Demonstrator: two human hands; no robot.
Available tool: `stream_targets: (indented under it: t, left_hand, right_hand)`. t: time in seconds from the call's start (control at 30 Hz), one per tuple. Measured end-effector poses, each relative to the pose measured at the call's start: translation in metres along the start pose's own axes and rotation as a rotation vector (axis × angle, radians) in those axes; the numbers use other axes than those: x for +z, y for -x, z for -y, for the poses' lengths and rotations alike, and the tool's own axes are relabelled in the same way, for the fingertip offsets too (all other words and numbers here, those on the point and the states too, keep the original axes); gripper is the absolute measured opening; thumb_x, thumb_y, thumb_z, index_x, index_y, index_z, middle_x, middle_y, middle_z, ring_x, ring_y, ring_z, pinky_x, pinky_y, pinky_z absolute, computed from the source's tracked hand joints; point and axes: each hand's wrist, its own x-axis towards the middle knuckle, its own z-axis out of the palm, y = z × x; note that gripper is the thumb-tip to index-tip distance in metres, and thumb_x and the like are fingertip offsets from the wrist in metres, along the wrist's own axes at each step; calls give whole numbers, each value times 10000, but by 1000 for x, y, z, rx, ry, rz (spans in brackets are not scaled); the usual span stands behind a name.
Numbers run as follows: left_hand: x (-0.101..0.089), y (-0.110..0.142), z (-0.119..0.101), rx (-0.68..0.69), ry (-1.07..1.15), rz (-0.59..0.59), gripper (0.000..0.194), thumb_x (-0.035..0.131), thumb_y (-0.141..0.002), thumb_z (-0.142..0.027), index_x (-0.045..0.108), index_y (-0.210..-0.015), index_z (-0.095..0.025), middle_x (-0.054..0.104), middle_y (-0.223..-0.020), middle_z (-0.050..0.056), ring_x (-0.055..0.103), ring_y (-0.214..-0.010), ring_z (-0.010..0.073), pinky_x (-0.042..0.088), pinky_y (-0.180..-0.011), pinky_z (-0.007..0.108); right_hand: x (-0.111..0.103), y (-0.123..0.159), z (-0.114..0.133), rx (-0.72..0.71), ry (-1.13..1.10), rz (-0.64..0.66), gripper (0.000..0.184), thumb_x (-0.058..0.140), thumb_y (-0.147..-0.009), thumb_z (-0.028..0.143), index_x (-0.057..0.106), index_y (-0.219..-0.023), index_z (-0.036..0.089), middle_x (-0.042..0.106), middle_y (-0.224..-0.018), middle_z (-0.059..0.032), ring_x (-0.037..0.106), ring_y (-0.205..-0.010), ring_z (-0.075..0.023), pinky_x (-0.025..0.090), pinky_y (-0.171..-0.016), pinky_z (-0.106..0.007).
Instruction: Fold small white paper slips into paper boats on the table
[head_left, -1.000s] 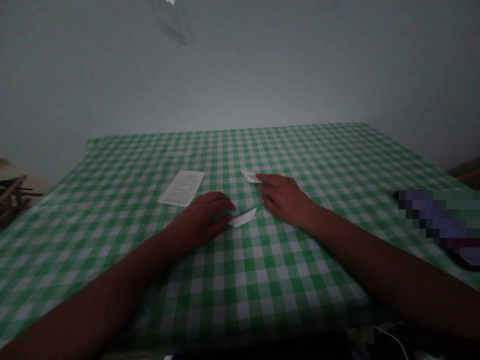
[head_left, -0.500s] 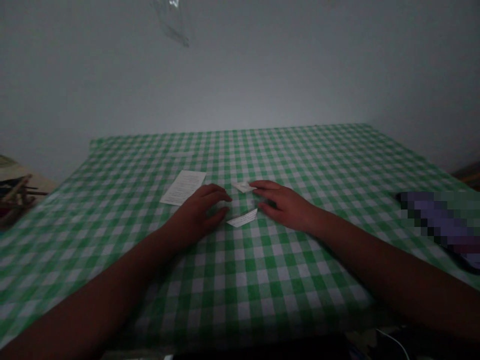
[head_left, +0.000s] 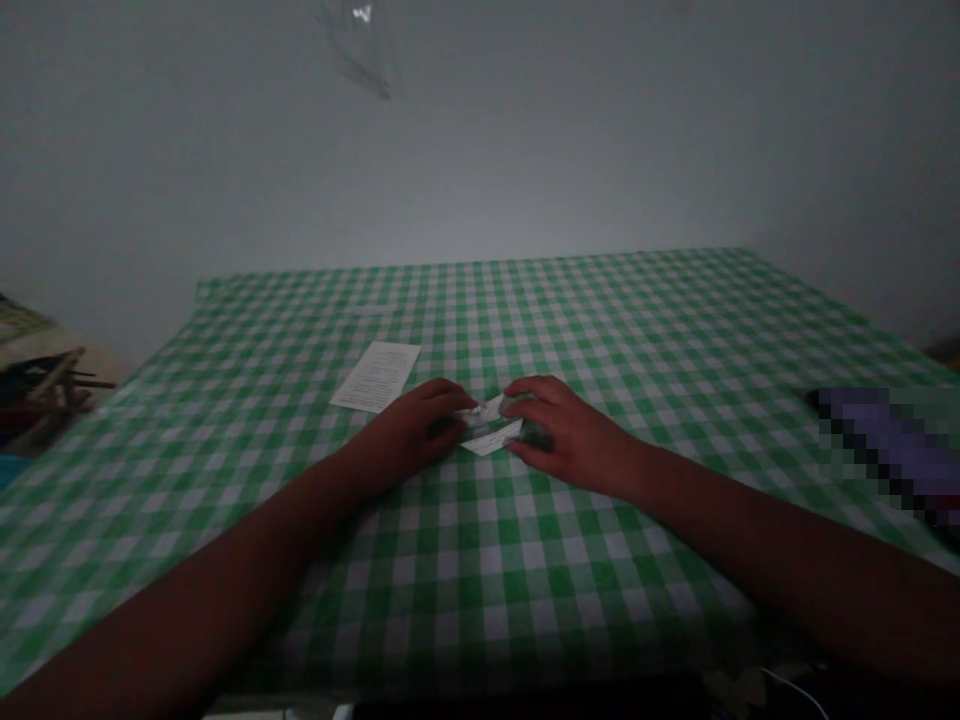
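Two small white paper pieces [head_left: 491, 424] lie together on the green checked tablecloth [head_left: 525, 560], one partly over the other. My left hand [head_left: 409, 432] rests on the cloth with its curled fingertips touching the left end of the upper piece. My right hand [head_left: 570, 435] is curved over the right ends of both pieces, fingers pinching the upper one. A larger printed paper slip [head_left: 377, 376] lies flat just beyond my left hand, untouched.
A blurred dark object [head_left: 892, 450] sits at the table's right edge. Wooden clutter [head_left: 37, 385] stands off the table to the left. A pale wall rises behind the far table edge. A white cable [head_left: 795, 685] shows at the near edge.
My right hand has dragged the farther paper piece back toward me until it meets the nearer piece. My left hand's fingers have closed in onto it. The view shifted slightly right.
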Motion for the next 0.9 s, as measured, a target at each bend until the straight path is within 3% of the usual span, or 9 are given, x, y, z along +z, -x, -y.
stream_targets:
  t: [0.27, 0.4, 0.57, 0.73, 0.9]
  left_hand:
    - [0, 0, -1, 11, 39, -9, 256, 547, -926, -184, 620, -1171, -177, 616, -1160, 73, 623, -1042, 178, 518, -932, 340]
    - [0, 0, 1, 5, 71, -3, 266, 547, -912, -181, 616, -1169, -194, 615, -1174, 72, 621, -1058, 186, 515, -945, 358]
    - [-1, 0, -2, -19, 84, 0, 231, 544, -920, -208, 620, -1138, -203, 635, -1156, 61, 624, -1047, 195, 516, -932, 364]
    - [-4, 2, -14, -140, 184, -9, 245, 586, -907, -250, 598, -1149, -214, 666, -1151, 51, 645, -1032, 204, 527, -923, 384]
    - [1, 5, -20, -167, 416, -46, 374, 615, -889, -228, 504, -1246, -221, 678, -1143, 55, 668, -1054, 205, 536, -957, 415]
  right_hand:
    - [0, 1, 4, 20, -4, 4, 92, 666, -872, 195, 675, -963, 206, 602, -1149, -106, 528, -1131, -260, 457, -986, -460]
    - [-4, -1, 6, 41, -201, -2, 51, 638, -886, 166, 667, -889, 207, 632, -1053, -69, 573, -1044, -206, 470, -937, -387]
    - [-8, -4, 7, 291, -508, -32, 60, 612, -902, 226, 663, -872, 216, 676, -874, -4, 631, -819, -154, 499, -765, -312]
    - [-14, -5, 5, 341, -398, -124, 79, 611, -898, 239, 678, -860, 222, 692, -873, 3, 636, -843, -161, 483, -798, -324]
    - [-13, -5, 4, 330, -417, -105, 82, 604, -896, 243, 684, -896, 223, 699, -899, -7, 643, -844, -164, 487, -787, -326]
